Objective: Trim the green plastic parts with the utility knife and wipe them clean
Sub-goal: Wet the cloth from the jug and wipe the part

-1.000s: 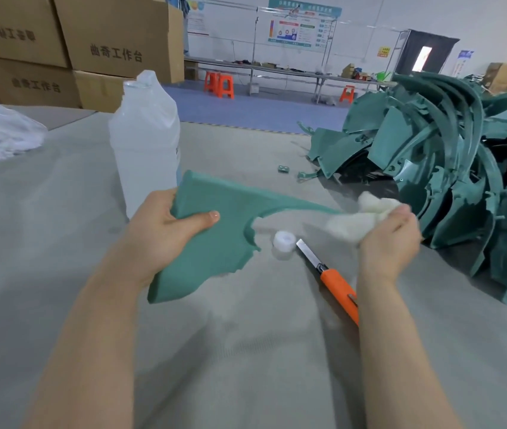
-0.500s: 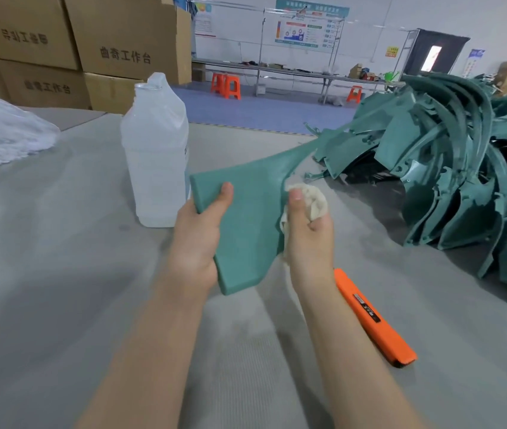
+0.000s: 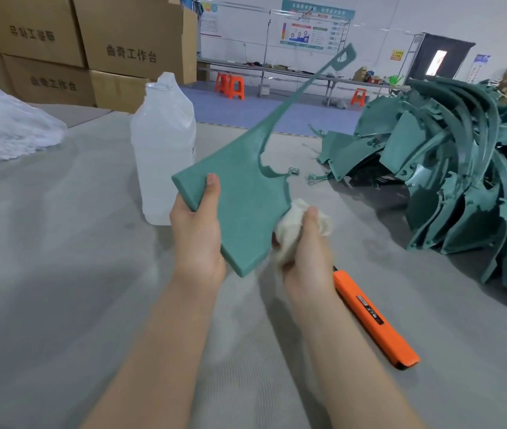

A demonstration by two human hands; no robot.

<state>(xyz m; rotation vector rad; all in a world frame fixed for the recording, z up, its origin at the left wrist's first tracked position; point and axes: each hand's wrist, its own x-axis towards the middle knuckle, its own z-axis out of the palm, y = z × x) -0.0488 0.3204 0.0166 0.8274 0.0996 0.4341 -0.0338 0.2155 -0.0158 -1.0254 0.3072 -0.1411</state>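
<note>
My left hand (image 3: 198,239) grips the wide end of a green plastic part (image 3: 242,193), thumb on its face, and holds it tilted up above the table. The part's long thin arm points up and to the right, ending in a small loop. My right hand (image 3: 304,258) holds a bunched white cloth (image 3: 292,233) against the part's lower right edge. An orange utility knife (image 3: 372,320) lies on the table just right of my right wrist, its blade end hidden behind the hand.
A clear plastic bottle (image 3: 164,150) stands uncapped left of the part. A large heap of green parts (image 3: 456,181) fills the right side. A white plastic bag (image 3: 1,131) lies far left, cardboard boxes (image 3: 85,48) behind. The grey cloth-covered table (image 3: 60,274) stretches around my arms.
The green part has swung from lying flat to standing tilted, its thin arm now raised. My right hand slid the cloth from the thin arm's end down to the lower edge.
</note>
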